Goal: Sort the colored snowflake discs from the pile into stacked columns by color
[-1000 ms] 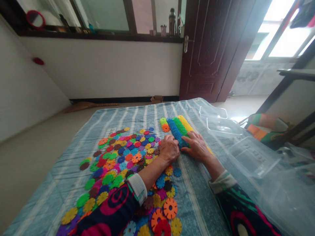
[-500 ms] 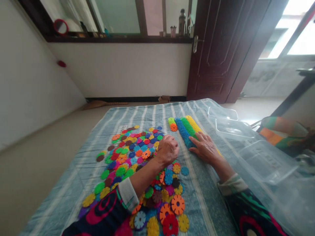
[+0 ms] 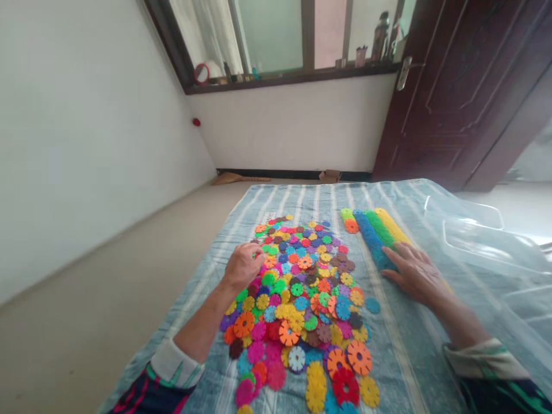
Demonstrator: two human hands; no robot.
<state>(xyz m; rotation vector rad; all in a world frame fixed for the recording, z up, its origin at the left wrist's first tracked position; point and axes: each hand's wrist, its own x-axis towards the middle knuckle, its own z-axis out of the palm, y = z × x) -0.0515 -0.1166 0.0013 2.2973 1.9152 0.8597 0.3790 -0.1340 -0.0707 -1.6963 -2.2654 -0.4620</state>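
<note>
Many colourful notched plastic discs (image 3: 297, 287) lie in a loose heap on the striped cloth. At the heap's left edge is my left hand (image 3: 245, 264), its fingers curled together; what they hold, if anything, is hidden. My right hand (image 3: 414, 271) rests with spread fingers on the near part of the disc rows, touching the blue row (image 3: 371, 236) and the green row (image 3: 385, 227). Beside them runs a yellow row (image 3: 392, 226), partly under the hand. Left of the blue row lie a few yellow-green discs (image 3: 347, 214) and orange discs (image 3: 351, 226).
Clear plastic boxes (image 3: 478, 247) stand on the cloth at the right. The bed-like surface with its striped cloth (image 3: 276, 201) ends before a white wall. A dark red door (image 3: 452, 98) is at the back right, and a window ledge (image 3: 293, 78) holds small items.
My left hand has moved left across the heap to its left edge. The view has turned left, so everything sits further right. My right hand stays on the rows.
</note>
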